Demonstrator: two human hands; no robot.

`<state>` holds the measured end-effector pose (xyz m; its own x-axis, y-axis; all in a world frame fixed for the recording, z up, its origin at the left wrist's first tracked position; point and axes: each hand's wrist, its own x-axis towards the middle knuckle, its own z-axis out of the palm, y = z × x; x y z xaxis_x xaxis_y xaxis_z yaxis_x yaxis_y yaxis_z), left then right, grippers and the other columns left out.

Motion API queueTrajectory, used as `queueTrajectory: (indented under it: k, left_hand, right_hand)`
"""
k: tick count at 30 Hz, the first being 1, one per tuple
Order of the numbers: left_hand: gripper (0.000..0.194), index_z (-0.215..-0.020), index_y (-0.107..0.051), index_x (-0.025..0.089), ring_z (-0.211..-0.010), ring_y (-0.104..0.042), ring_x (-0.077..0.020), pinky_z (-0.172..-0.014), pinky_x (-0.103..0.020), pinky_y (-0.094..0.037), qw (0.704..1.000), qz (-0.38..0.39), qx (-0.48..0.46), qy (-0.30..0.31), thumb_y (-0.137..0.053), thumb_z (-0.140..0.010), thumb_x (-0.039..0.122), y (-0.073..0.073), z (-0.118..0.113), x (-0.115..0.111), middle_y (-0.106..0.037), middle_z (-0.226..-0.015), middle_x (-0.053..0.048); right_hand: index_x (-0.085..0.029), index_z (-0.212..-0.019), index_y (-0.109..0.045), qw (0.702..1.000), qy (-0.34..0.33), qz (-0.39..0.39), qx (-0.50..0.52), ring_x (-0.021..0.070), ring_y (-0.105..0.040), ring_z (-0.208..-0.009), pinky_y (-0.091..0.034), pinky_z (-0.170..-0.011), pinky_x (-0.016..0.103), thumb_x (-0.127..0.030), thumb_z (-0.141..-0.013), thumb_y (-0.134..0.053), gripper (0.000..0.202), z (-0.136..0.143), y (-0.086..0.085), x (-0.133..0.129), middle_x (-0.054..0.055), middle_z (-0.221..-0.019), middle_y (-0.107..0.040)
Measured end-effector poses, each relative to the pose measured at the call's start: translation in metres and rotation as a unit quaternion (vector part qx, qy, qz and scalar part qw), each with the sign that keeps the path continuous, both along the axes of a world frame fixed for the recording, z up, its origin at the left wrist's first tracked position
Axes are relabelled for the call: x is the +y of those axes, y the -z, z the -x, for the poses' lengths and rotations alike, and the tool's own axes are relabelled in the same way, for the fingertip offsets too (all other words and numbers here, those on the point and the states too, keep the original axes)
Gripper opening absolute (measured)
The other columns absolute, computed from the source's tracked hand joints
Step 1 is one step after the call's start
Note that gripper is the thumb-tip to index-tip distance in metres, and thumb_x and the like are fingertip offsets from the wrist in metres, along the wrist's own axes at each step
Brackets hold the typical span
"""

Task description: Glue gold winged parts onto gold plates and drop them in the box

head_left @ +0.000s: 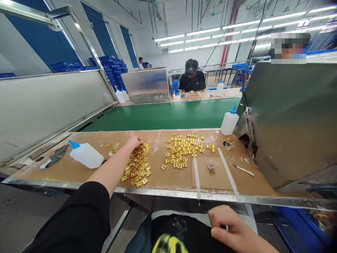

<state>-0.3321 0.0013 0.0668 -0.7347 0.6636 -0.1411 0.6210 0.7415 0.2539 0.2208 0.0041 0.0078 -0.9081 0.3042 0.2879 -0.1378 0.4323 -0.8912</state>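
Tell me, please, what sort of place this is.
Probably a factory workshop: a green conveyor belt lies beyond the workbench, which holds many small gold-coloured pieces, and blue crates stand stacked.

No text, number or brand can be read with certainty. On the right part of the brown worktop (170, 179), near its metal divider (292, 133), a few short white marks (244, 160) look somewhat like characters, but which ones cannot be told. The black garment (158, 228) at the wearer's lap bears a bold yellow print (171, 244), cut off by the lower edge, with no letter to make out. Across the green belt (163, 114), a seated person's black shirt (193, 85) shows a small pale emblem (197, 83) on the chest, too tiny to identify.
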Motion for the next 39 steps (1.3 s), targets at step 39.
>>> queueTrajectory:
  k: [39]
  left_hand:
    - [0.054,-0.132,-0.076,0.023,-0.049,-0.038,-0.0122,-0.047,-0.025,-0.027,0.799,-0.351,-0.444,0.203,-0.078,-0.087,0.052,0.068,-0.334,0.004,-0.052,-0.06,0.004]
  right_hand:
    - [-0.02,-0.058,-0.044,0.907,0.313,-0.153,-0.236,0.0137,-0.044,-0.062,-0.026,-0.06,0.027,-0.031,-0.091,-0.054,0.037,0.048,-0.027,0.152,-0.002,-0.059,-0.05]
